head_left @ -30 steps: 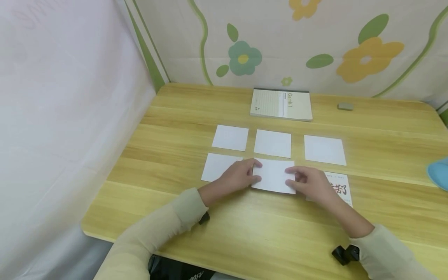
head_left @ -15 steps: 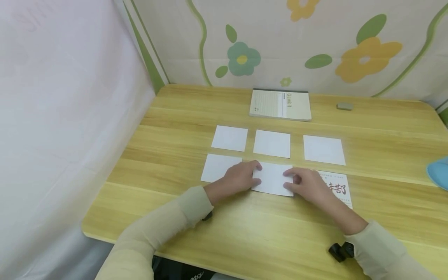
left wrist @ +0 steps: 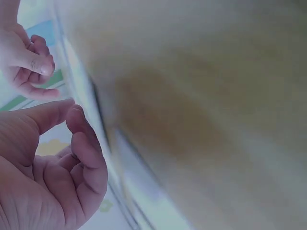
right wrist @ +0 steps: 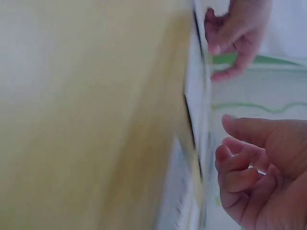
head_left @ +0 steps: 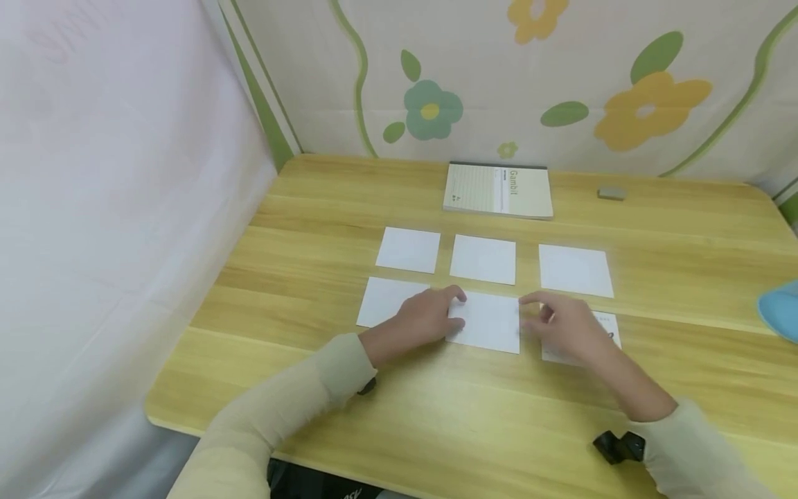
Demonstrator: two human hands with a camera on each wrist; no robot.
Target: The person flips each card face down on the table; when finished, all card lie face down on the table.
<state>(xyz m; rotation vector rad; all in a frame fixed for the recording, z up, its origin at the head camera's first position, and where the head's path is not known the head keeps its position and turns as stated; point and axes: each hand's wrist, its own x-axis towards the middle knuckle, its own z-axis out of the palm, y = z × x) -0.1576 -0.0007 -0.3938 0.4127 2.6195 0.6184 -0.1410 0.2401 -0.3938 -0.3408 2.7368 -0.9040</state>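
A blank white card (head_left: 484, 322) lies flat or almost flat in the front row, at the middle. My left hand (head_left: 427, 315) holds its left edge, with the thumb and index finger apart along that edge. Just off the card's right edge is my right hand (head_left: 564, 326), its fingers loosely bent and nothing between them. It hovers over a printed card (head_left: 607, 324) with reddish writing, hiding much of it. My left wrist partly covers another white card (head_left: 389, 299). In the right wrist view, a gap separates the thumb and fingers of my right hand (right wrist: 259, 167).
Behind lie three blank cards: a left one (head_left: 408, 250), a middle one (head_left: 483, 260) and a right one (head_left: 576, 270). Farther back are a notepad (head_left: 497, 190) and a small grey block (head_left: 611, 194). A blue object (head_left: 779, 312) sits at the right edge.
The right hand has let go of the middle card and moved slightly right, over the printed card. The middle card, bowed before, now looks flatter. The left hand stays at its left edge.
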